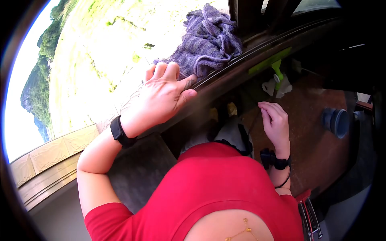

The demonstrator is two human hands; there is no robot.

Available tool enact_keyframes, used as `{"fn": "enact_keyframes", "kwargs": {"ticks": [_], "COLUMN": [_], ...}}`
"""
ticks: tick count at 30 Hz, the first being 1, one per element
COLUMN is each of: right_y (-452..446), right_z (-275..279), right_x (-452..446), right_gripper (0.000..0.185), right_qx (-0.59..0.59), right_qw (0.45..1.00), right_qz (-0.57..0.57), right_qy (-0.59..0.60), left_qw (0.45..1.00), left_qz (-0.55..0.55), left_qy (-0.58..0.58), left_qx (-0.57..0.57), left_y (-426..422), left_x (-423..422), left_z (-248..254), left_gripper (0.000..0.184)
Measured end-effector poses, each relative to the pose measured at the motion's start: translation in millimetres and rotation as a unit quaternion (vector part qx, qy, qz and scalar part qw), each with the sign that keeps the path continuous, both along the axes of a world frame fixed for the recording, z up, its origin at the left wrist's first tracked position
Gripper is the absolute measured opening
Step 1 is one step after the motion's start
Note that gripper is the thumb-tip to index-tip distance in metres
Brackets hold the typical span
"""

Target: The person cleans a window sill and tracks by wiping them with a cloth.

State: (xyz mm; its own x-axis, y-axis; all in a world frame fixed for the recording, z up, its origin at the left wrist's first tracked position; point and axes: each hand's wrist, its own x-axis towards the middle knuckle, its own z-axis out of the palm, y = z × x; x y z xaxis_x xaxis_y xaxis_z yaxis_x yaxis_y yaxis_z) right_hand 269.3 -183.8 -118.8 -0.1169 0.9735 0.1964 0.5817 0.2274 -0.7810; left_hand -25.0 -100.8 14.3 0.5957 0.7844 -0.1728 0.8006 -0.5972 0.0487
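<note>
A crumpled purple-grey cloth [211, 40] lies heaped on the window ledge at the upper middle. My left hand [159, 94] is at its near-left end, back of the hand up. Its fingers bend down over the cloth and their tips are partly hidden; the thumb and index finger stand apart from the others. My right hand [275, 122] hangs in the air to the right of my body, fingers and thumb drawn together. Nothing shows between them. Beyond it is a bright green tool [277, 74] with a white thing [283, 87] beside it, apart from the hand.
The window track [225, 66] runs diagonally past the cloth, with bright ground and green hills outside. Pale tiles [50, 154] line the ledge at left. A blue bucket [341, 123] stands on the reddish-brown floor [309, 160]. A metal-and-red frame [309, 217] is at lower right.
</note>
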Motion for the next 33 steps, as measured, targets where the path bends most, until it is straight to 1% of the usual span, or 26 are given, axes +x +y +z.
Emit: {"fn": "enact_keyframes", "kwargs": {"ticks": [1,2,4,5,7,9,11,12,13,15,17,18,19,20,21,22,23,25,26,27,29,31,33], "right_y": [3,8,23,33,58,88,114,123,126,132,129,128,126,125,126,124,122,112,107,101,97,90,78], "right_z": [2,7,26,32,61,78,87,88,88,87,92,95,97,100,97,95,93,92,87,85,85,81,84], "right_x": [-2,-4,-13,-16,-27,-38,-51,-54,-54,-54,-57,-59,-61,-64,-67,-70,-73,-84,-89,-94,-104,-130,-162], "right_gripper": [0.011,0.011,0.012,0.014,0.015,0.014,0.015,0.011,0.011,0.006,0.008,0.014,0.019,0.028,0.029,0.03,0.03,0.03,0.029,0.023,0.019,0.017,0.019], "right_qx": [0.007,0.012,0.059,0.12,0.184,0.262,0.28,0.258,0.262,0.204,0.22,0.176,0.131,0.131,0.144,0.163,0.185,0.194,0.217,0.219,0.228,0.228,0.214], "right_qw": [1.0,1.0,0.996,0.991,0.979,0.957,0.945,0.947,0.945,0.927,0.916,0.925,0.933,0.934,0.931,0.929,0.926,0.916,0.91,0.893,0.887,0.901,0.891], "right_qz": [0.01,0.008,0.046,0.055,0.088,0.119,0.145,0.172,0.169,0.233,0.231,0.23,0.229,0.218,0.216,0.212,0.21,0.192,0.185,0.183,0.198,0.247,0.322], "right_qy": [0.015,0.01,0.038,0.023,0.002,-0.046,-0.089,-0.088,-0.095,-0.21,-0.244,-0.244,-0.244,-0.251,-0.255,-0.255,-0.255,-0.294,-0.301,-0.348,-0.35,-0.274,-0.239], "left_qw": [1.0,1.0,0.999,0.998,0.998,0.997,0.997,0.997,0.996,0.995,0.993,0.993,0.994,0.991,0.988,0.988,0.988,0.975,0.974,0.975,0.97,0.971,0.971], "left_qz": [0.023,0.021,0.038,0.056,0.055,0.075,0.073,0.079,0.085,0.095,0.115,0.113,0.11,0.132,0.154,0.156,0.153,0.216,0.22,0.216,0.237,0.231,0.229], "left_qy": [0.005,0.004,0.008,0.017,0.024,0.021,0.007,-0.011,-0.031,-0.018,-0.031,-0.014,-0.023,-0.02,-0.017,-0.014,-0.02,-0.042,-0.045,-0.048,-0.057,-0.054,-0.051], "left_qx": [-0.018,-0.003,-0.009,-0.022,-0.013,-0.029,-0.027,-0.01,0.006,0.002,-0.013,-0.009,-0.013,-0.015,-0.016,-0.008,-0.009,0.0,0.003,0.002,0.018,0.026,0.037], "left_y": [-4,-10,-19,-24,-32,-39,-44,-47,-49,-57,-67,-73,-80,-86,-91,-98,-103,-110,-112,-114,-118,-119,-121], "left_x": [-3,-9,-20,-26,-37,-50,-61,-64,-67,-69,-72,-71,-70,-69,-70,-72,-74,-77,-80,-82,-85,-85,-86], "left_z": [3,0,3,4,7,7,8,6,5,9,10,16,21,26,27,28,26,21,17,12,4,-1,-6], "left_gripper": [0.033,0.032,0.031,0.031,0.03,0.029,0.028,0.028,0.029,0.033,0.039,0.048,0.048,0.051,0.054,0.059,0.059,0.063,0.065,0.065,0.066,0.067,0.068]}}
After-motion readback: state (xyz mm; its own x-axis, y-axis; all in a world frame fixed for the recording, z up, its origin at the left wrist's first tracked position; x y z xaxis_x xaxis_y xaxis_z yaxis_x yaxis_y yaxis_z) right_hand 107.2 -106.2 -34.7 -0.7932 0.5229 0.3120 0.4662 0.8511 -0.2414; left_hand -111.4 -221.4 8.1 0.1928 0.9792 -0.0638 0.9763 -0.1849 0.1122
